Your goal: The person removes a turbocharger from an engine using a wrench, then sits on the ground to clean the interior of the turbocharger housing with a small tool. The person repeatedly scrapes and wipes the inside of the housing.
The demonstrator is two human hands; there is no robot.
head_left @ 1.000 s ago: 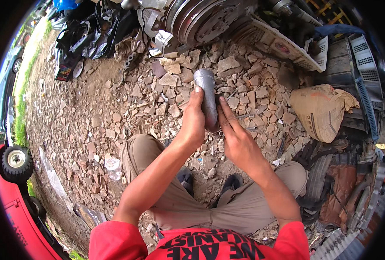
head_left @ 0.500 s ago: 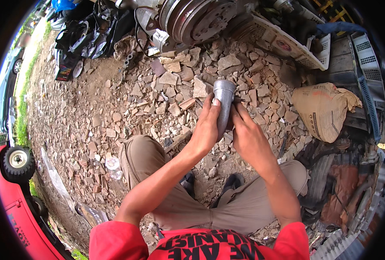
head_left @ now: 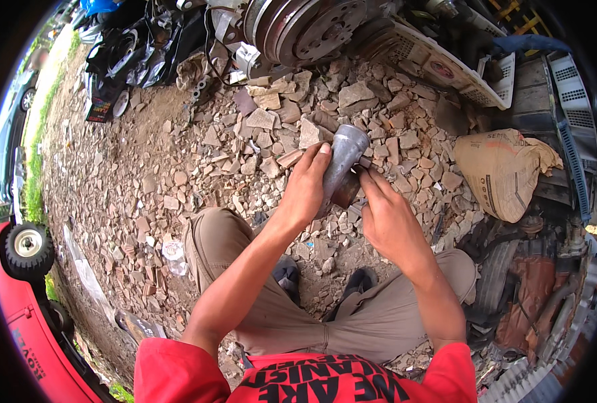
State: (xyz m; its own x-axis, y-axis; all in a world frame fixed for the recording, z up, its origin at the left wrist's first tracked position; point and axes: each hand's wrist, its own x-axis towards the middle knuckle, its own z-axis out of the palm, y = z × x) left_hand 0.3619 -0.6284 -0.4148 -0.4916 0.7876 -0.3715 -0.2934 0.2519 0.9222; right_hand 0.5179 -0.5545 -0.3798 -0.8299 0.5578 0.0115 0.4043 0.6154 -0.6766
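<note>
Above my lap I hold a grey metal pipe fitting (head_left: 344, 158), a tube with a wider collar at its far end. It tilts, with the collar up and to the right. My left hand (head_left: 306, 185) is closed round its left side, thumb lying along the tube. A rusty brown part (head_left: 346, 191) shows beneath the fitting on its right. My right hand (head_left: 391, 211) is on that side, its fingers bent and its fingertips against a short dark stub (head_left: 365, 163) beside the tube. What lies under these fingers is partly hidden.
Broken tile and stone rubble (head_left: 244, 161) covers the ground. Large round metal drums (head_left: 325, 33), a white plastic crate (head_left: 439, 67) and a brown paper sack (head_left: 503, 171) lie ahead and right. Black bags (head_left: 157, 50) lie far left; a red vehicle (head_left: 29, 309) stands at left.
The fitting has tilted further, its collar moving slightly right. My left hand has shifted left, and the right fingers have drawn together beside the stub. More of the rusty part shows.
</note>
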